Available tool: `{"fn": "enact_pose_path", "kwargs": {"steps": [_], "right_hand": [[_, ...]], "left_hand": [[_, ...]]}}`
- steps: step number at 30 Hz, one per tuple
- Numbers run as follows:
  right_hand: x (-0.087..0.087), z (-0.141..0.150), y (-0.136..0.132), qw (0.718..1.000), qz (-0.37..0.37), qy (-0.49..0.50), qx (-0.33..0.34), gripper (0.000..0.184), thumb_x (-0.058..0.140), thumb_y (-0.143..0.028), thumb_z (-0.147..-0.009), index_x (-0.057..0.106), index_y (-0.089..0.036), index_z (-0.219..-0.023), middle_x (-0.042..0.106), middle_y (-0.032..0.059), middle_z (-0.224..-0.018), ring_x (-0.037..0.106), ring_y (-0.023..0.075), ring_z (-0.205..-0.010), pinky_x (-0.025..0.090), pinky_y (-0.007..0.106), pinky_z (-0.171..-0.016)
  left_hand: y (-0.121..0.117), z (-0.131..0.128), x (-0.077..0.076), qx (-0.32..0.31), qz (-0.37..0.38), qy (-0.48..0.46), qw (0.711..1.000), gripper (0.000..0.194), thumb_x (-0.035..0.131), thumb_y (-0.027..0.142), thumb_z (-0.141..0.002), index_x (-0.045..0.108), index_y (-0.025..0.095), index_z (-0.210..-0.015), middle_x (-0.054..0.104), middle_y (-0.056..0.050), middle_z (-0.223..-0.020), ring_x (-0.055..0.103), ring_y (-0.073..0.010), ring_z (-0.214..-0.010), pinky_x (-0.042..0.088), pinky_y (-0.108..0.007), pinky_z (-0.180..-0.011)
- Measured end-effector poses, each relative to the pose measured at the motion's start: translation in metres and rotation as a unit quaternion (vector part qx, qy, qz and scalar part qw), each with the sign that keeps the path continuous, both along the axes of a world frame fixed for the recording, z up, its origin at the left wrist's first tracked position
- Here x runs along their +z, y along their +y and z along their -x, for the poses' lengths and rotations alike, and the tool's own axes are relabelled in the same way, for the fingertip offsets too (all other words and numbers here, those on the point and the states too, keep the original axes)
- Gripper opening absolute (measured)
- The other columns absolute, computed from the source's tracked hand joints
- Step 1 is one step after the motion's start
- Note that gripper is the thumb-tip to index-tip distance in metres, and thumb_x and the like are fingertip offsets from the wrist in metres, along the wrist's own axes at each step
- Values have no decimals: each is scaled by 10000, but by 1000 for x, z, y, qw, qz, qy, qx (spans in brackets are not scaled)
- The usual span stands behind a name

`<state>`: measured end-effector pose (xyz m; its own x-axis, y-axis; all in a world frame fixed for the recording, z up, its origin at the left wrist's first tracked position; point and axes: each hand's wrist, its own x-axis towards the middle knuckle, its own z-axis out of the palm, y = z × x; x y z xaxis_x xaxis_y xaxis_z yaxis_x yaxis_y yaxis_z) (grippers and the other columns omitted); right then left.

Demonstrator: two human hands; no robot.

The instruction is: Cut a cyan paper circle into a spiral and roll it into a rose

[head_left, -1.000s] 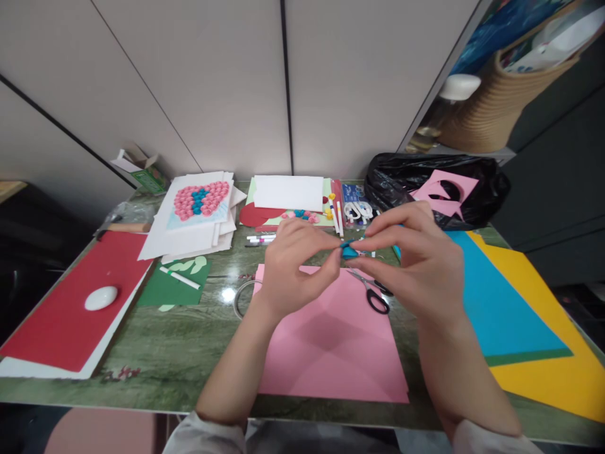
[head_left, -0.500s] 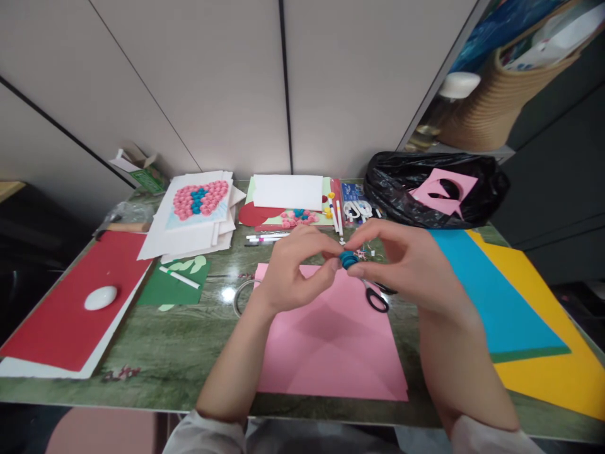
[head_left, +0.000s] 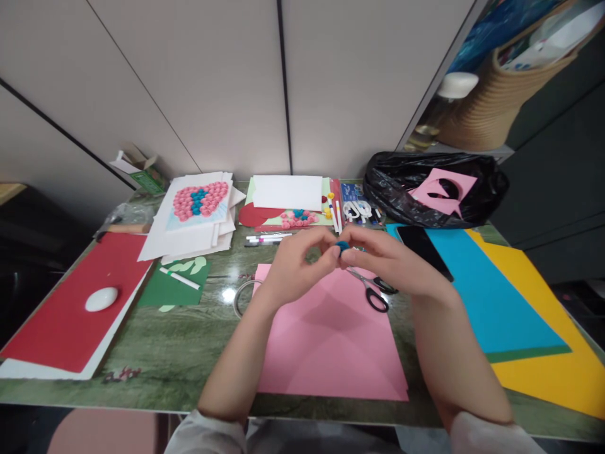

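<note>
Between the fingertips of both hands is a small blue paper coil (head_left: 343, 247), held above the far part of a pink paper sheet (head_left: 326, 340). My left hand (head_left: 302, 268) pinches it from the left. From the other side my right hand (head_left: 390, 255) grips it between thumb and fingers, which hide part of it. Scissors (head_left: 377, 299) with black handles lie below my right hand, partly over the pink sheet. A roll of tape (head_left: 240, 301) sits at the sheet's left edge, under my left forearm.
Left are red paper (head_left: 70, 315) with a white egg-shaped object (head_left: 101, 299), green paper (head_left: 151, 287), and a picture of pink and blue rosettes (head_left: 198, 200). Right are a phone (head_left: 423, 251), blue paper (head_left: 496, 309), yellow paper (head_left: 558, 359) and a black plastic bag (head_left: 387, 195).
Both hands have drawn closer together around the blue coil, covering more of it. My right hand moved left and flattened, bringing the phone and more of the scissors into view.
</note>
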<state>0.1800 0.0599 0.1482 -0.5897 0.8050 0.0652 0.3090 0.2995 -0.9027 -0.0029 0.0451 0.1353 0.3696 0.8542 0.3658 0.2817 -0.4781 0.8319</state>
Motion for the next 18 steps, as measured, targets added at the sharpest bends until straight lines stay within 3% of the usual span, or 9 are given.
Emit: {"fn": "enact_pose_path", "kwargs": {"steps": [4,7,18], "right_hand": [[-3,0,1,999,-14,-47,6,271,444,-389,-919,486,-194,-735,473,-34,-713,441,109,-673,349,241,-608],[-4,0,0,998,-23,-51,2,268,400,-392,-939,466,-200,-764,470,-30,-733,444,116,-696,346,247,-621],[-6,7,3,984,-165,-60,-20,271,389,-296,-959,444,-186,-719,428,-40,-680,393,98,-635,285,255,-633]], "left_hand": [[2,-2,1,42,-38,82,995,154,497,206,-835,539,182,-689,588,26,-644,518,-112,-610,376,-234,-608],[2,-3,1,41,-38,102,993,154,475,191,-837,528,181,-692,594,27,-655,519,-111,-615,374,-233,-613],[2,-3,-2,51,23,65,996,110,476,210,-852,510,184,-752,598,34,-704,550,-109,-673,394,-220,-634]]}}
